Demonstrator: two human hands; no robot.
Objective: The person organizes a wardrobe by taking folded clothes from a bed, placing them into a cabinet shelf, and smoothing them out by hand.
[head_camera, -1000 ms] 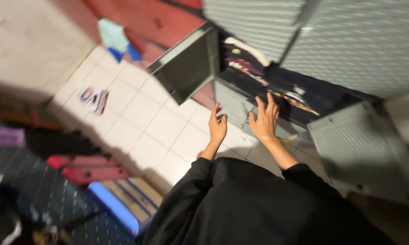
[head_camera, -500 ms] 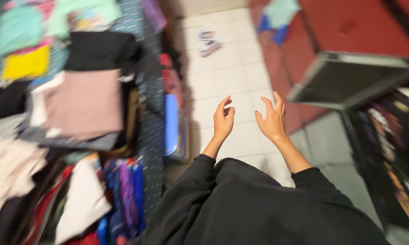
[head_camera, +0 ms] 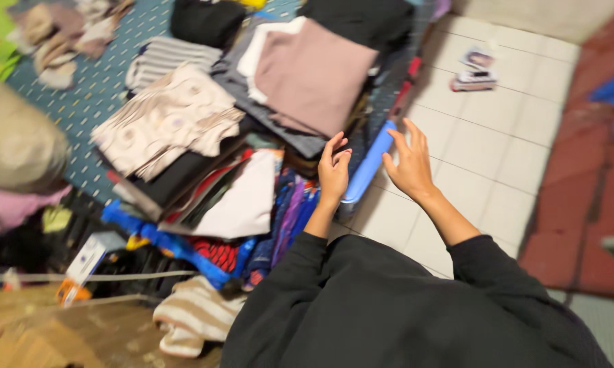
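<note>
Both arms stretched out in front in black sleeves, left hand [head_camera: 333,174] and right hand [head_camera: 409,163] held up side by side — empty, fingers loosely curled, palms roughly facing each other.

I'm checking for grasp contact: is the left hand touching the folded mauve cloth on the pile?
Apart. The head view shows the left hand open below the mauve cloth, with darker folded clothes between them.

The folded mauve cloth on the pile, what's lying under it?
Under the mauve cloth show a white piece and a grey one; lower layers are covered.
</note>
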